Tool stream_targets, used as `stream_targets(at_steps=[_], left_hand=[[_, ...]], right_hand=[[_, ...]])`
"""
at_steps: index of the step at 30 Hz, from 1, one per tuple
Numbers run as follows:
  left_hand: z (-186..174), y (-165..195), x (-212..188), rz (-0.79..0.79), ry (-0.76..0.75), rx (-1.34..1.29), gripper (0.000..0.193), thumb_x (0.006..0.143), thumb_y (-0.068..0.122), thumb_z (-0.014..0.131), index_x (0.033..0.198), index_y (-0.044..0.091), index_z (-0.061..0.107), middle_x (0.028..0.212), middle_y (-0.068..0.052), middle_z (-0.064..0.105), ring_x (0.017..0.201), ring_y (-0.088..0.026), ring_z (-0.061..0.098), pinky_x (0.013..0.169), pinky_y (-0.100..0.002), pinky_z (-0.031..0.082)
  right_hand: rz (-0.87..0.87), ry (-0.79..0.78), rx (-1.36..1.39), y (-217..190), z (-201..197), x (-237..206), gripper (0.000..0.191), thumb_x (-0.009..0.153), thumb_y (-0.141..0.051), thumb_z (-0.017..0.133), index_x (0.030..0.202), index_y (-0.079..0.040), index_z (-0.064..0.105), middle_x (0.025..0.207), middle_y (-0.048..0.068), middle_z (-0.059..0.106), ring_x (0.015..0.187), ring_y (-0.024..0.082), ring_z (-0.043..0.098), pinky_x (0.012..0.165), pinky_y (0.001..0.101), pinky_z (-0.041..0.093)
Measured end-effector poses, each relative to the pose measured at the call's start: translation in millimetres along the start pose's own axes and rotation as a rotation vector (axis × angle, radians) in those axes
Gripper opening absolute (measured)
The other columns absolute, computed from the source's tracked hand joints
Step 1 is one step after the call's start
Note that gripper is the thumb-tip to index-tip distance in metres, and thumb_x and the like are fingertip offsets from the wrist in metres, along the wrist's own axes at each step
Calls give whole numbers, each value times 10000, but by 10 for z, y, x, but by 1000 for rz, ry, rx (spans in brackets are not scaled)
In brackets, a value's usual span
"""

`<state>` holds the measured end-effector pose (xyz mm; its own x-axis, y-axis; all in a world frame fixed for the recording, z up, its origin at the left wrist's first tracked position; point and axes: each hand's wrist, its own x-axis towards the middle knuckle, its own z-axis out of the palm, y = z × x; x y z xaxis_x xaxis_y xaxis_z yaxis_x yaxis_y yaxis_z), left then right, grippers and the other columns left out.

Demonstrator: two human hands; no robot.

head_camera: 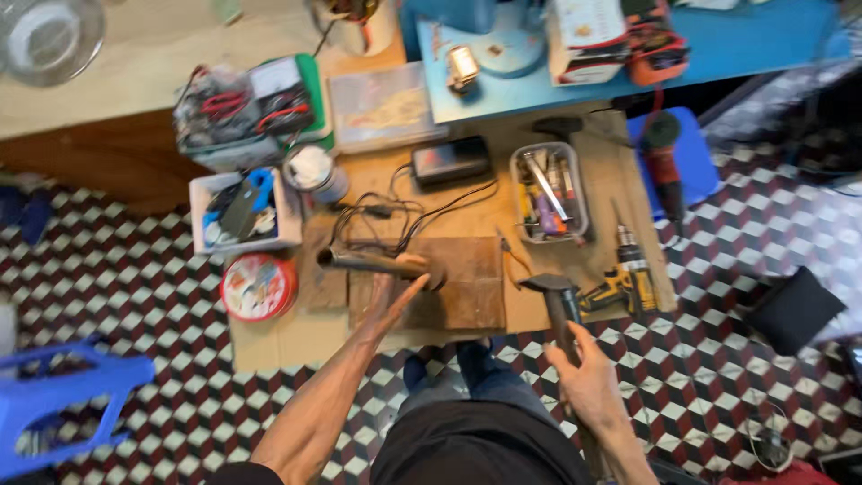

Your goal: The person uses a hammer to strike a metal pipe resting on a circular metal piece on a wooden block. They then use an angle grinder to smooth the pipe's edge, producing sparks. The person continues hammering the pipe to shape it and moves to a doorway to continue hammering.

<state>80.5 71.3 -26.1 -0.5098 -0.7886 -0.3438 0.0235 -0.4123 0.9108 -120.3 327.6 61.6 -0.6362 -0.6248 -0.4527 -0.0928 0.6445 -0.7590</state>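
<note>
Hammer [558, 301] sits gripped in my right hand [588, 373]; my left hand [395, 292], fingers spread wide, presses a dark metal tube [373, 262] beside a round red tin [259, 286].

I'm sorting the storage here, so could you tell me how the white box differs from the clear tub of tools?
The white box is opaque and squarish, left of the left hand; the clear tub is see-through and oblong, above the right hand. The box holds blue and dark items, the tub metal tools. Both are open-topped.

We see open board [467, 296] between our left hand [391, 301] and right hand [584, 368] | 12 o'clock: tangled cables [395, 216], tool tray [549, 191] block | 3 o'clock: yellow drill [624, 278] | 9 o'clock: red tin [259, 286] | 6 o'clock: bare floor [180, 386] free
</note>
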Motion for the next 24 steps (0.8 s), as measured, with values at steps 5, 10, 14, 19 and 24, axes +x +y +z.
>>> stream_targets(at_steps=[5,10,14,19,24], left_hand=[[189,408,-251,139,70,90,320,902,143,765,1174,17,656,1071,-70,744,958,-150,688,856,-301,558],[405,743,-578,98,60,-228,340,995,130,653,1297,-8,579,1185,-111,715,1085,-169,693,986,-338,581],[414,895,-705,78,33,-341,390,1010,153,649,1340,-17,531,1223,-126,686,1168,-203,668,1089,-388,541],[300,910,-709,41,-32,-461,366,1019,177,636,1322,-1,533,1203,-105,681,1189,-213,664,1117,-402,532],[215,711,-659,27,-17,-491,348,1036,200,640,1314,7,558,1184,-105,686,1141,-210,679,1067,-404,556]], right_hand=[[263,-266,391,-296,52,474,398,877,-224,676,1227,-61,581,560,9,463,353,102,430,286,291,343],[170,-453,533,-675,257,757,474,965,-357,689,1155,62,574,607,58,458,363,112,424,300,265,348],[143,-531,771,-969,421,782,530,911,-468,624,1208,-41,526,1033,46,735,430,54,458,301,213,352],[111,-695,825,-1220,586,758,566,922,-520,639,1208,-44,531,907,56,636,438,35,446,314,184,362],[85,-777,759,-1265,714,843,505,936,-503,664,1113,-49,531,590,6,485,371,57,409,315,199,374]])
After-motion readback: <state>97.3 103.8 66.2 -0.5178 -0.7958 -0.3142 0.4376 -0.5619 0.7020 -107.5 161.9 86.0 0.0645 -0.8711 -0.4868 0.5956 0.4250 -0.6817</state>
